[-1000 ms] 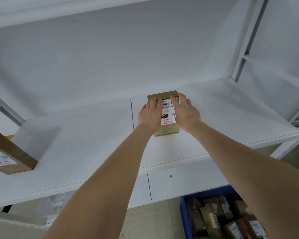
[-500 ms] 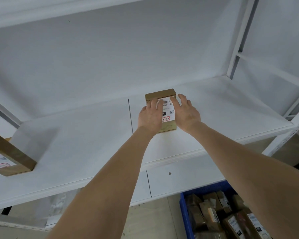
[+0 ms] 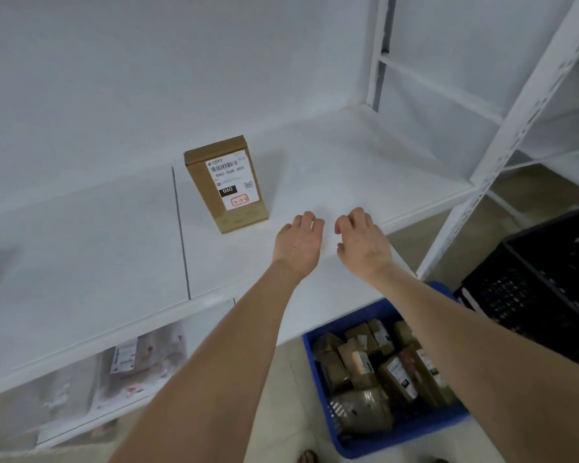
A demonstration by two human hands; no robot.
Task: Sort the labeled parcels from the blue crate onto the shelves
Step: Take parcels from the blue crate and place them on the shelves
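Observation:
A small brown cardboard parcel (image 3: 226,183) with a white barcode label lies on the white shelf (image 3: 331,162), free of both hands. My left hand (image 3: 298,243) hovers to the right of it and nearer the shelf's front edge, fingers loosely curled, holding nothing. My right hand (image 3: 361,242) hangs beside it in the same relaxed pose, empty too. Below on the floor stands the blue crate (image 3: 315,372) with several brown labeled parcels (image 3: 378,369) heaped inside.
A black crate (image 3: 549,282) stands on the floor to the right of the blue one. White shelf uprights (image 3: 502,145) rise at the right. On the lower shelf at the left lies a pale labeled packet (image 3: 137,365).
Both hands have let go of the parcel and drawn back toward me and to the right. The view has swung down and right, so the crates show more.

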